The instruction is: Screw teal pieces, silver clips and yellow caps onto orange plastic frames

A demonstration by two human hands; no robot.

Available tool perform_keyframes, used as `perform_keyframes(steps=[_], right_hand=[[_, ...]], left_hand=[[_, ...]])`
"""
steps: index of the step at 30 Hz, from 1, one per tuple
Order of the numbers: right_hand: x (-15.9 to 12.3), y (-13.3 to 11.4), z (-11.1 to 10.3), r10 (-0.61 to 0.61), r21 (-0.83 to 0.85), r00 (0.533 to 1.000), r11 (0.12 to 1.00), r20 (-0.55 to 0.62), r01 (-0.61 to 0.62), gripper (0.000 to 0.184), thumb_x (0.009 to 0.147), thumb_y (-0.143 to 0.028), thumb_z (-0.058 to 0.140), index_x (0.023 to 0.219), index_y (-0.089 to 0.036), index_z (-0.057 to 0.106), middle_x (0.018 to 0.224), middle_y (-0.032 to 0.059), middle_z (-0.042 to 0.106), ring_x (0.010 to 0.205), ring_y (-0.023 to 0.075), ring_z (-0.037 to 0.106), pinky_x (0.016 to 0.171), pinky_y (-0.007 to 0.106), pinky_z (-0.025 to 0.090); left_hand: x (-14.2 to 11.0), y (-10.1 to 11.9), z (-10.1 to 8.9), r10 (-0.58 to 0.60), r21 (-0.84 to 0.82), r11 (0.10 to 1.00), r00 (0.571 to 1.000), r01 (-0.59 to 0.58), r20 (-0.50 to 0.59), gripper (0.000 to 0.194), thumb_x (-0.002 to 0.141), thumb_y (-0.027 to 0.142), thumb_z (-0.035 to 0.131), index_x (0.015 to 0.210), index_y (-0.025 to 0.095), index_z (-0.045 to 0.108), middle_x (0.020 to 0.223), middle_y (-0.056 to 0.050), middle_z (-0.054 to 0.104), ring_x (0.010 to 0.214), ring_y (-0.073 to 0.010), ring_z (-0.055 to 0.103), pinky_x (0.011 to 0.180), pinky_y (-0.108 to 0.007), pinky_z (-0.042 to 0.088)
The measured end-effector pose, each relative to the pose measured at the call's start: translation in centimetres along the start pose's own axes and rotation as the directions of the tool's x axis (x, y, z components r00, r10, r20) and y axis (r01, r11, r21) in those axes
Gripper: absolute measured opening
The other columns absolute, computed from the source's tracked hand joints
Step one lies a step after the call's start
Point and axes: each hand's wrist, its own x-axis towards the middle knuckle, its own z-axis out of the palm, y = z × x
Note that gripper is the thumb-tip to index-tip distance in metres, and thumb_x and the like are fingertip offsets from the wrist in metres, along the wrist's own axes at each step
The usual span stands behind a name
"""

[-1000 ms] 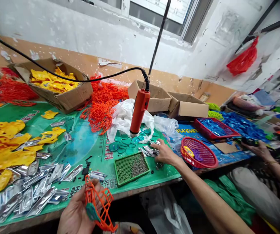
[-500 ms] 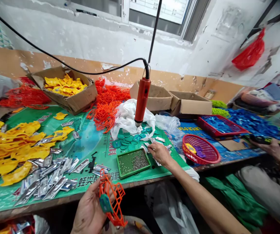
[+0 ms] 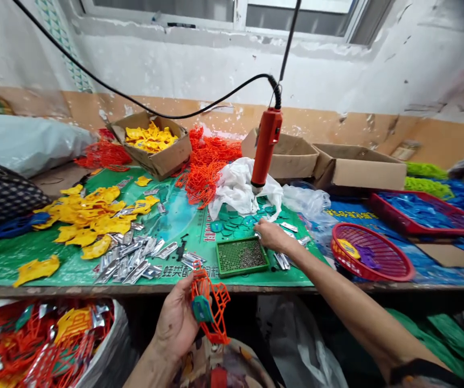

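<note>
The left hand (image 3: 177, 318) held an orange lattice piece (image 3: 219, 324) with 1 green disc (image 3: 202, 309) against it as the right hand (image 3: 272, 236) reached beside a green tray (image 3: 243, 272) of small grey parts (image 3: 251, 257). A red corded tool (image 3: 267, 145) hung above the table (image 3: 82, 272), 3 cardboard boxes (image 3: 369, 173) at the back.

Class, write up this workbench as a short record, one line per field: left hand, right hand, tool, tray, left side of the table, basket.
Left hand: holds an orange lattice piece with a green disc at it
Right hand: at the green tray's far right corner, fingers down; whether it grips anything is unclear
Tool: red-orange power tool, hanging upright, slightly tilted
Green tray: small metal bits, mostly toward its right
Left side: yellow pieces behind silvery metal plates
Red basket: yellow and purple pieces inside
</note>
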Motion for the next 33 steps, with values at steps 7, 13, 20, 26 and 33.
perform_keyframes(steps=[7,13,20,26,33], right_hand=[[-0.3,0.8,0.6,-0.026,0.024,0.998,0.999,0.058,0.024,0.025,0.092,-0.033,0.057,0.108,-0.015,0.062,0.109,0.0068,0.064,0.094,0.0183,0.064,0.083,0.038,0.054],[0.2,1.1,1.0,0.002,0.075,0.998,0.997,0.064,-0.007,0.024,0.092,-0.034,0.057,0.105,-0.014,0.062,0.105,0.0062,0.065,0.092,0.0179,0.064,0.081,0.038,0.054],[-0.4,1.5,0.4,0.054,0.255,0.998,0.966,-0.039,-0.042,0.01,0.077,-0.017,0.063,0.087,-0.015,0.065,0.074,-0.0002,0.062,0.068,0.0143,0.057,0.063,0.026,0.044],[-4.0,2.4,-1.2,0.303,0.452,0.896,0.882,-0.325,-0.135,0.03,0.077,-0.024,0.048,0.105,-0.019,0.057,0.073,0.0019,0.059,0.065,0.0179,0.054,0.06,0.029,0.039],[-8.5,-3.8,-0.5,0.324,0.973,0.941,0.23,-0.095,0.019,0.039,0.072,-0.039,0.066,0.104,-0.019,0.053,0.059,-0.001,0.06,0.051,0.0163,0.055,0.05,0.028,0.043]], left_hand=[[0.2,0.0,-1.0,0.013,-0.059,0.998,0.998,-0.01,0.056,0.019,0.087,0.015,0.054,0.073,0.011,0.066,0.057,-0.002,0.064,0.049,-0.0133,0.062,0.052,-0.025,0.054],[0.5,-0.2,-1.3,0.019,-0.083,0.996,0.998,-0.014,0.061,0.016,0.085,0.015,0.055,0.073,0.011,0.066,0.054,0.0,0.062,0.047,-0.013,0.06,0.056,-0.027,0.055],[-0.2,-0.1,-1.5,0.037,-0.102,0.994,0.996,-0.029,0.075,0.016,0.085,0.018,0.056,0.073,0.013,0.064,0.056,-0.001,0.063,0.051,-0.014,0.063,0.059,-0.026,0.055],[0.4,0.0,-1.9,0.081,-0.14,0.987,0.996,-0.075,0.04,0.014,0.085,0.023,0.061,0.075,0.014,0.064,0.06,0.0,0.065,0.052,-0.0127,0.062,0.055,-0.024,0.053],[1.8,-0.6,-1.9,0.178,-0.178,0.972,0.976,-0.155,0.122,0.012,0.073,0.012,0.076,0.082,0.013,0.068,0.077,-0.002,0.073,0.068,-0.0144,0.067,0.067,-0.025,0.055]])
